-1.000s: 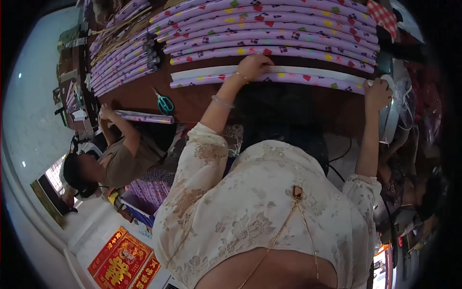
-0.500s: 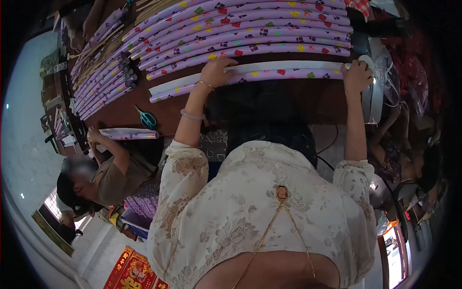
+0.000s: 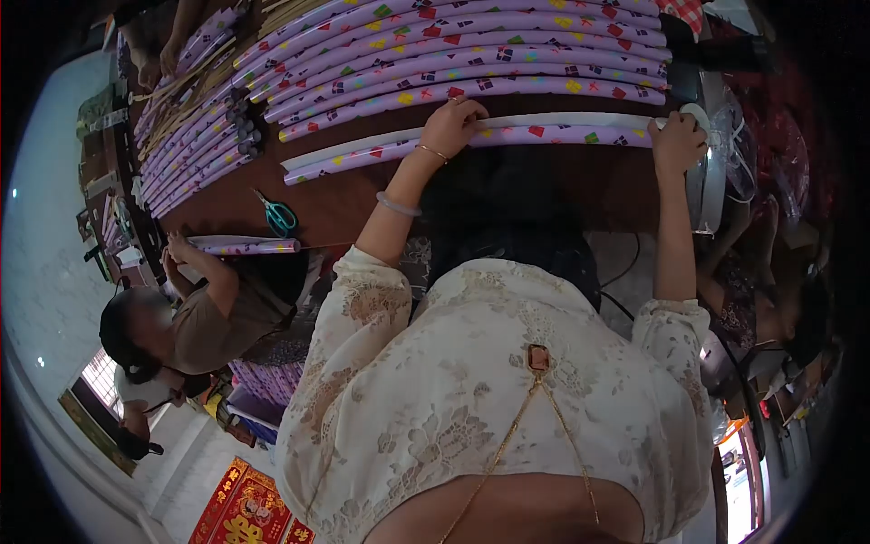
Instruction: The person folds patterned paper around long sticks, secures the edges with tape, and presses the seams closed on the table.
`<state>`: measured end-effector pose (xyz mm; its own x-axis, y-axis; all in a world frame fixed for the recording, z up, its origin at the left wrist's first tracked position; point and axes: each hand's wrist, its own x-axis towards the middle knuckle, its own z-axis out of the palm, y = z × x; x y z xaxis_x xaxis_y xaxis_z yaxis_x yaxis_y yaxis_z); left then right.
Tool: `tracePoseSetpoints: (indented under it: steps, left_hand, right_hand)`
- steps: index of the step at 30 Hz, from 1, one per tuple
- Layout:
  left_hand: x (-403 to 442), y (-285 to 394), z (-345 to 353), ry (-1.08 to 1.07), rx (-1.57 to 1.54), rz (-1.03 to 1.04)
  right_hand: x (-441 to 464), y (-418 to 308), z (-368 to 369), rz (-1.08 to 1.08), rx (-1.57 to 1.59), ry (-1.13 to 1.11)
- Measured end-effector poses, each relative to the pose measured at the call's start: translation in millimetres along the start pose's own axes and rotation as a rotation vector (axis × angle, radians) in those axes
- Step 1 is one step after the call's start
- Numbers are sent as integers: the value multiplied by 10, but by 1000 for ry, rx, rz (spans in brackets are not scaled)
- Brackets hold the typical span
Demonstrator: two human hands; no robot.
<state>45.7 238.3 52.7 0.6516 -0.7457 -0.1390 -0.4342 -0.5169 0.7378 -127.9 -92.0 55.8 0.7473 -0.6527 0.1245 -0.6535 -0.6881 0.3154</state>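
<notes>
A long roll of purple patterned paper (image 3: pixel 553 134), with a white strip (image 3: pixel 362 152) along its far side, lies across the dark table before me. My left hand (image 3: pixel 452 128) rests on the roll left of its middle, fingers bent over the strip; what its fingertips hold, if anything, is hidden. At the right end of the roll, my right hand (image 3: pixel 679 141) has its fingers curled round the end, beside a roll of white tape (image 3: pixel 696 118). Several finished-looking purple rolls (image 3: pixel 471 86) lie side by side beyond.
Teal-handled scissors (image 3: pixel 279 216) lie on the table (image 3: pixel 326 210) at left. A co-worker at the left handles another purple roll (image 3: pixel 249 246). More rolls (image 3: pixel 204 150) are stacked beyond. Other people's arms show at the top left and at the right.
The view has shifted, and things appear further left than a second ago. Since half a second ago my left hand has slid rightward along the roll. My right hand stays at the roll's end.
</notes>
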Motion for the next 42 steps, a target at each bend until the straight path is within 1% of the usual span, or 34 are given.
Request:
tracePoseSetpoints:
  steps: [5, 7, 11, 17, 23, 25, 28, 30, 32, 34, 38, 40, 42]
  left_hand:
    - [8, 5, -17, -22, -43, 22]
    - [-1, 34, -27, -3, 7, 67]
    - [-5, 45, -42, -8, 2, 88]
    - [18, -63, 1, -28, -5, 69]
    - [14, -40, -26, -46, -32, 0]
    - [27, -11, -57, -117, 8, -53]
    - [7, -17, -68, -98, -25, -17]
    - [10, -27, -71, -101, -32, 6]
    - [23, -22, -58, -101, -38, 25]
    - [37, 5, -45, -85, -3, 86]
    - [148, 131, 38, -31, 13, 39]
    - [231, 160, 96, -100, -12, 44]
    - [286, 198, 160, -107, -8, 57]
  right_hand:
    - [1, -2, -1, 1, -3, -19]
    - [1, -8, -16, 12, 5, -40]
    - [0, -13, -6, 28, 11, -60]
    - [-2, -8, -5, 33, 18, -66]
    - [-9, -2, 4, 28, 35, -70]
    - [-6, -18, -77, 38, 63, -73]
    - [-16, -15, -51, 29, 54, -21]
    - [-17, -19, -30, 57, 9, -40]
    - [-24, -11, 2, 46, 46, -21]
    - [-20, -4, -31, 48, 52, -37]
    - [-23, -13, -43, 52, 72, -59]
    - [-16, -20, -51, 59, 82, -67]
    - [-15, -26, -68, 60, 58, -83]
